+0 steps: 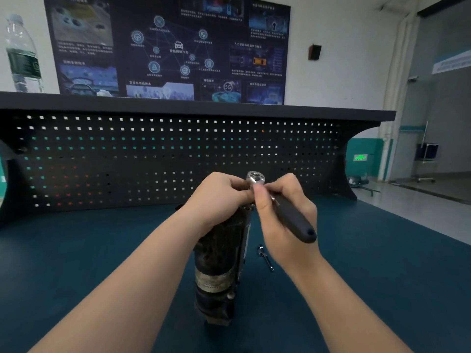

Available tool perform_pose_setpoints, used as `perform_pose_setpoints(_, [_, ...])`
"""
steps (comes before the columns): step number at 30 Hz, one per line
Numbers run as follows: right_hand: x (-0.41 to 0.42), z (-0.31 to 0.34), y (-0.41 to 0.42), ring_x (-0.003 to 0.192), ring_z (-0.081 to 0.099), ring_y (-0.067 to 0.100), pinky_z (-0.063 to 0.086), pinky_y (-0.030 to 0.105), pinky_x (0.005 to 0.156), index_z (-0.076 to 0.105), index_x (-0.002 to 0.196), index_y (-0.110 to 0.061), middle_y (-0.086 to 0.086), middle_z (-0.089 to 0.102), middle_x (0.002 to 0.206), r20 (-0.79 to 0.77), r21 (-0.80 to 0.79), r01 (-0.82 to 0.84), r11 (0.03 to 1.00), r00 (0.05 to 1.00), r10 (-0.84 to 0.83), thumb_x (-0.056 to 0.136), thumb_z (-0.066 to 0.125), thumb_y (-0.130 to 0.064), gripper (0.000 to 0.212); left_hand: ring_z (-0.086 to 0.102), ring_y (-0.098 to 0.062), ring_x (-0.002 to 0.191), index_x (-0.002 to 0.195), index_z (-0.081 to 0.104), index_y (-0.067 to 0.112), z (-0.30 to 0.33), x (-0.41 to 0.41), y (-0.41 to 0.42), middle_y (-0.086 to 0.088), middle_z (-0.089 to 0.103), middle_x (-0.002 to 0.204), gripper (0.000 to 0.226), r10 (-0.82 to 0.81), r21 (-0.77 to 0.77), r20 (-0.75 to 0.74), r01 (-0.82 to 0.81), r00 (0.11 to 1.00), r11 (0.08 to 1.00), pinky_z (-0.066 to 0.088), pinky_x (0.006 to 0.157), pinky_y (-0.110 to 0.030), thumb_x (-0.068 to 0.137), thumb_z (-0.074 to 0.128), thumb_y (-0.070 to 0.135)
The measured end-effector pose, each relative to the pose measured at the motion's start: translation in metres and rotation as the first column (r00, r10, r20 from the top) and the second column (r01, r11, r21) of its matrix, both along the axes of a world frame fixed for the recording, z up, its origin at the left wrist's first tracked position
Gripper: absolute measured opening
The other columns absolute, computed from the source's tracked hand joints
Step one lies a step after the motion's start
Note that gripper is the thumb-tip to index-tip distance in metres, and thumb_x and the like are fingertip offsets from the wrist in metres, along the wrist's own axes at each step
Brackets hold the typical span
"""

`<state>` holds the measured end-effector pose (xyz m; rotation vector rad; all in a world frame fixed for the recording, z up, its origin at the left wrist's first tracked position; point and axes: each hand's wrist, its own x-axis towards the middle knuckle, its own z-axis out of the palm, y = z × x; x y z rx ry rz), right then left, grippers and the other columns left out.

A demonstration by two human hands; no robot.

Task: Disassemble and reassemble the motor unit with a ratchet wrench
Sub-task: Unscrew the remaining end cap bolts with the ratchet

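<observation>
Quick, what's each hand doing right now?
Left hand: fingers curled round the far end of the motor unit, by the wrench head.
Right hand: grips the ratchet wrench.

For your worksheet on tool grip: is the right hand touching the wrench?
Touching. The head view shows the right hand with fingers curled round the wrench, its black handle poking out below the palm.

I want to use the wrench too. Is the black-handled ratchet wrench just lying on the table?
No, the right hand holds the black-handled ratchet wrench up over the dark cylindrical motor unit.
</observation>
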<state>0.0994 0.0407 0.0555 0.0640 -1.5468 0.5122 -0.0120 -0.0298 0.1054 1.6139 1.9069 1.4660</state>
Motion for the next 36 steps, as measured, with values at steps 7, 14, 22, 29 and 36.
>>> perform_pose_setpoints(7, [0.006, 0.032, 0.022, 0.040, 0.038, 0.012, 0.026, 0.020, 0.037, 0.048, 0.070, -0.012, 0.003, 0.046, 0.052, -0.426, -0.763, -0.627, 0.157, 0.670, 0.608, 0.088, 0.047, -0.010, 0.018, 0.065, 0.004, 0.072, 0.088, 0.077, 0.028, 0.002, -0.006, -0.004, 0.012, 0.075, 0.080, 0.008, -0.045, -0.007, 0.037, 0.046, 0.998, 0.999, 0.048, 0.067, -0.013, 0.087, 0.069, 0.029])
perform_pose_setpoints(14, [-0.003, 0.005, -0.012, 0.050, 0.048, 0.017, 0.037, 0.025, 0.045, 0.047, 0.069, -0.027, 0.004, 0.051, 0.057, -0.085, -0.414, -0.181, 0.892, 0.983, 0.160, 0.086, 0.054, -0.023, 0.018, 0.070, -0.003, 0.078, 0.090, 0.078, 0.024, -0.002, -0.005, -0.001, 0.010, 0.075, 0.079, 0.010, -0.042, 0.030, 0.031, 0.041, 0.999, 0.999, 0.053, 0.075, -0.018, 0.082, 0.074, 0.028])
perform_pose_setpoints(22, [0.005, 0.039, 0.020, 0.037, 0.031, 0.011, 0.020, 0.017, 0.037, 0.050, 0.062, -0.010, 0.003, 0.040, 0.047, -0.377, -0.802, -0.566, 0.189, 0.726, 0.576, 0.082, 0.043, -0.007, 0.022, 0.065, 0.009, 0.072, 0.084, 0.077, 0.026, 0.001, -0.008, -0.004, 0.013, 0.075, 0.078, 0.008, -0.099, 0.002, 0.013, 0.099, 0.995, 0.995, 0.046, 0.067, -0.005, 0.087, 0.070, 0.024])
perform_pose_setpoints(29, [-0.006, 0.000, -0.024, 0.049, 0.048, 0.007, 0.037, 0.018, 0.045, 0.048, 0.069, -0.026, -0.005, 0.052, 0.055, -0.104, -0.376, -0.118, 0.919, 0.991, 0.084, 0.086, 0.058, -0.029, 0.020, 0.067, -0.005, 0.067, 0.074, 0.077, 0.034, -0.003, -0.003, 0.003, 0.012, 0.073, 0.070, 0.008, -0.019, 0.035, -0.045, 0.020, 0.999, 0.999, 0.053, 0.070, -0.029, 0.080, 0.074, 0.029])
perform_pose_setpoints(36, [0.002, 0.041, 0.018, 0.038, 0.039, 0.009, 0.026, 0.017, 0.035, 0.053, 0.067, -0.009, 0.001, 0.046, 0.050, -0.318, -0.816, -0.481, 0.322, 0.838, 0.444, 0.093, 0.052, -0.016, 0.026, 0.070, -0.012, 0.087, 0.089, 0.077, 0.020, 0.004, -0.008, -0.009, 0.003, 0.076, 0.087, 0.014, -0.069, -0.057, -0.013, 0.068, 0.998, 0.996, 0.052, 0.084, -0.024, 0.085, 0.071, 0.032])
